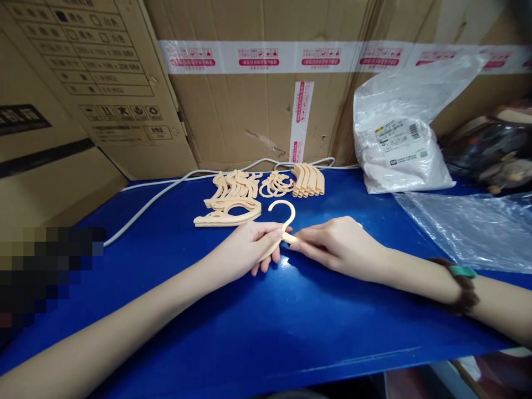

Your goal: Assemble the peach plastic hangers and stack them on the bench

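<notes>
A cream plastic hanger [292,213] is held between both hands over the blue table, its curved hook pointing up and away. My left hand [257,244] is closed around the hanger's left arm, thumb on top near the base of the hook. My right hand [336,244] pinches the other arm just right of the hook and covers most of it. Behind the hands lie stacked cream hangers [228,219], a heap of curved cream arm pieces [236,184], a bunch of loose hooks [276,184] and a row of ribbed curved pieces [308,180].
Tall cardboard boxes [249,111] stand along the back and left of the blue table [266,343]. A white cable [145,208] runs behind the parts. At the right are a filled white plastic bag [399,138] and a clear plastic sheet [477,233].
</notes>
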Demonstrator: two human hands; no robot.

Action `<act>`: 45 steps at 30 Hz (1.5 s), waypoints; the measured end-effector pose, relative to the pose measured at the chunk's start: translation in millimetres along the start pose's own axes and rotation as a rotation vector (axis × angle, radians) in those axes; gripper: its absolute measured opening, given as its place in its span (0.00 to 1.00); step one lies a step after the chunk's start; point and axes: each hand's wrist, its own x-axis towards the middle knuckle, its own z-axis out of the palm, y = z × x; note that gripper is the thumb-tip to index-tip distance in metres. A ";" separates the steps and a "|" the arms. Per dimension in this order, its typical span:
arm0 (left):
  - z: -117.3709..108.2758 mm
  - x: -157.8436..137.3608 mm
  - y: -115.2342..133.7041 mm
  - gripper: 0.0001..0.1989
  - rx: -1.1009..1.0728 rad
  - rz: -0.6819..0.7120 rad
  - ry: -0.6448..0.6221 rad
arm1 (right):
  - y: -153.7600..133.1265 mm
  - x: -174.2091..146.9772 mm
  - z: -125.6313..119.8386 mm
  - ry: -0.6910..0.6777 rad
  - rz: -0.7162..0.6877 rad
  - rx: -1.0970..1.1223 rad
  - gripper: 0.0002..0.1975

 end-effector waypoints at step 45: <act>5.3 -14.1 6.1 0.17 0.827 0.151 0.151 | 11.1 -1.8 -12.3 0.389 -0.281 -0.213 0.12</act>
